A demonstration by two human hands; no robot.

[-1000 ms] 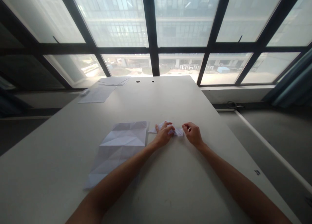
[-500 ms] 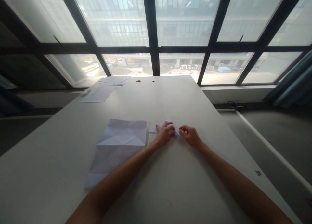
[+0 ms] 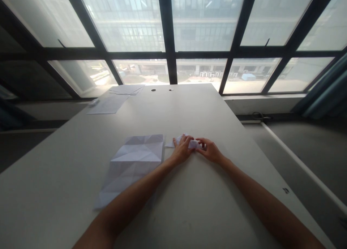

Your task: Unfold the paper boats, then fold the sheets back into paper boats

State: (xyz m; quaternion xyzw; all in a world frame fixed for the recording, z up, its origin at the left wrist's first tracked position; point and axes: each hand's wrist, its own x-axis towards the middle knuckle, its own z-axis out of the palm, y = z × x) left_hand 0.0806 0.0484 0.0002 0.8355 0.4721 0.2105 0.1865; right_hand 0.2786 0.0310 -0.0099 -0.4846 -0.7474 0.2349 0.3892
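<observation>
Pressing with both hands, I hold a small folded paper piece [image 3: 193,144] flat on the worktop [image 3: 189,108], just past centre toward 12 o'clock. My left hand [image 3: 182,149] lies spread over the piece's 9 o'clock part, fingers extended and open. My right hand [image 3: 210,150] meets it from 3 o'clock with fingers curled, fingertips touching the paper's edge; whether they actually pinch it I cannot tell. A larger creased sheet [image 3: 132,162] lies flat just beside the left hand at 9 o'clock. More loose sheets [image 3: 114,101] rest well apart at 11 o'clock, near the window [image 3: 168,32]. Risk, in my judgement: the worktop looks smooth, so uneven pressure could slide the piece and skew a crease. A forearm sweeping toward 9 o'clock could drag the creased sheet.
</observation>
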